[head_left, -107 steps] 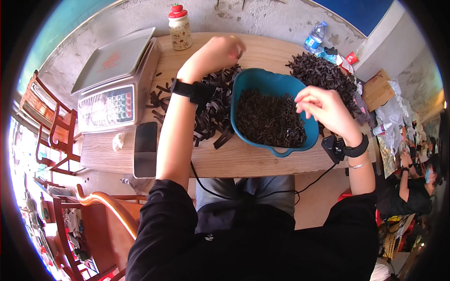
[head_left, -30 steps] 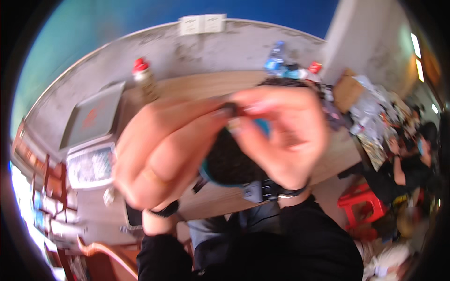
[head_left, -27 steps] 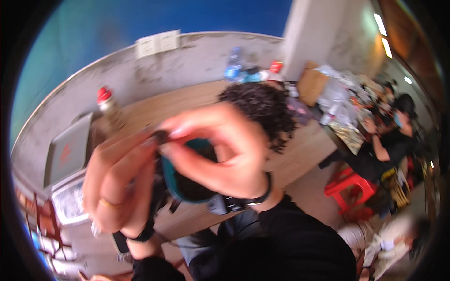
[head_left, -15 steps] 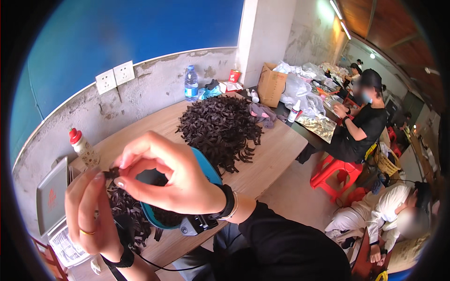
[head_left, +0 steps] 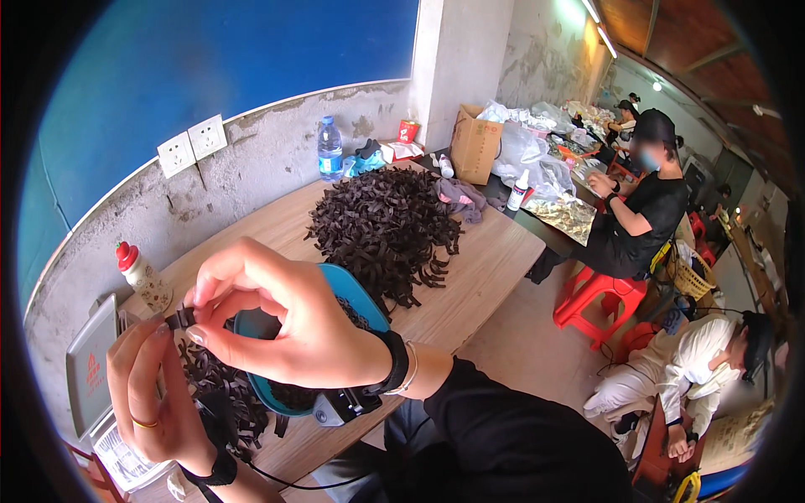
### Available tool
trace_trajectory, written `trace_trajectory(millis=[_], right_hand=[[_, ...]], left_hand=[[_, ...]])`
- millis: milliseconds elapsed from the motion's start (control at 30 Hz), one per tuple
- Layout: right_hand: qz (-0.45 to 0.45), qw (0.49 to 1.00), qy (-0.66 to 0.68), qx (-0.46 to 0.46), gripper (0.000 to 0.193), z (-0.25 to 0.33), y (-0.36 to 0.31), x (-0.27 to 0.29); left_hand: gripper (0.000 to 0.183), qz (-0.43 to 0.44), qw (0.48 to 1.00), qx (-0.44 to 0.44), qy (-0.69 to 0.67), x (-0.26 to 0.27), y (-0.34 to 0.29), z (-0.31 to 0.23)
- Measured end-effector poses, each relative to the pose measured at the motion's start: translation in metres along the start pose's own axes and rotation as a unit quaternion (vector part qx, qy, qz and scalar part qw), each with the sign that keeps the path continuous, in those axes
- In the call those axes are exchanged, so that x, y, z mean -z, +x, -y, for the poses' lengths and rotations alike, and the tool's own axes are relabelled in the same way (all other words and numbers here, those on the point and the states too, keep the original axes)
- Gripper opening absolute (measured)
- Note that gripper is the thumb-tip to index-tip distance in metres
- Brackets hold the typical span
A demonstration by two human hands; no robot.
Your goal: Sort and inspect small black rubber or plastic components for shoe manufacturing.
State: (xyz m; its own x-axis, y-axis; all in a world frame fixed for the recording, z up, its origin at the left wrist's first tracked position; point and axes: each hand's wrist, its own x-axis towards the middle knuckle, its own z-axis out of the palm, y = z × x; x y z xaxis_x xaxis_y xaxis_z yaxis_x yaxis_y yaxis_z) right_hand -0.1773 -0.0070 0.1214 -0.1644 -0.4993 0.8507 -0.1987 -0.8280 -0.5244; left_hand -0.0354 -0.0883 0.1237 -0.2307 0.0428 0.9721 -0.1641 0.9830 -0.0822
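Observation:
My right hand (head_left: 285, 323) is raised over the table, thumb and fingertips pinching one end of a small dark fabric strip (head_left: 181, 318). The fingertips of my left hand (head_left: 155, 394) pinch its other end, so the strip spans the short gap between the hands. Below my right hand stands a blue tray (head_left: 367, 293) with dark strips in it, partly hidden by that hand. A smaller heap of strips (head_left: 220, 377) lies by my left hand. Farther back spreads a large pile of the same dark strips (head_left: 381, 222).
On the wooden table (head_left: 495, 251) stand a water bottle (head_left: 329, 151) and a red-capped bottle (head_left: 144, 277). A grey lidded box (head_left: 92, 369) is at the left. A cardboard box (head_left: 475, 147) stands behind. One person (head_left: 650, 193) sits on a red stool (head_left: 599, 302); another bends forward at right.
The view has shifted a little. The fingertips of my hands have drawn slightly apart, and more of the dark strip shows between them.

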Motion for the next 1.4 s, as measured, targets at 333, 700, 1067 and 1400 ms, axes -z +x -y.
trace_trajectory(millis=[333, 700, 1067, 1400], right_hand=[[0.013, 0.997, -0.064, 0.031, 0.033, -0.006, 0.0, 0.001], [-0.022, 0.98, -0.171, 0.101, 0.032, -0.01, -0.004, -0.016], [0.005, 0.978, -0.171, 0.12, 0.051, 0.0, -0.006, -0.009], [0.014, 0.984, -0.131, 0.118, 0.053, 0.001, -0.006, -0.013]], left_hand=[[0.022, -0.02, 0.99, 0.097, -0.097, -0.003, 0.004, -0.01], [0.019, -0.093, 0.975, 0.137, -0.151, -0.001, -0.001, -0.002], [0.03, -0.06, 0.992, 0.0, -0.114, 0.006, 0.005, -0.003], [0.027, -0.03, 0.995, -0.051, -0.074, 0.011, 0.005, 0.001]])
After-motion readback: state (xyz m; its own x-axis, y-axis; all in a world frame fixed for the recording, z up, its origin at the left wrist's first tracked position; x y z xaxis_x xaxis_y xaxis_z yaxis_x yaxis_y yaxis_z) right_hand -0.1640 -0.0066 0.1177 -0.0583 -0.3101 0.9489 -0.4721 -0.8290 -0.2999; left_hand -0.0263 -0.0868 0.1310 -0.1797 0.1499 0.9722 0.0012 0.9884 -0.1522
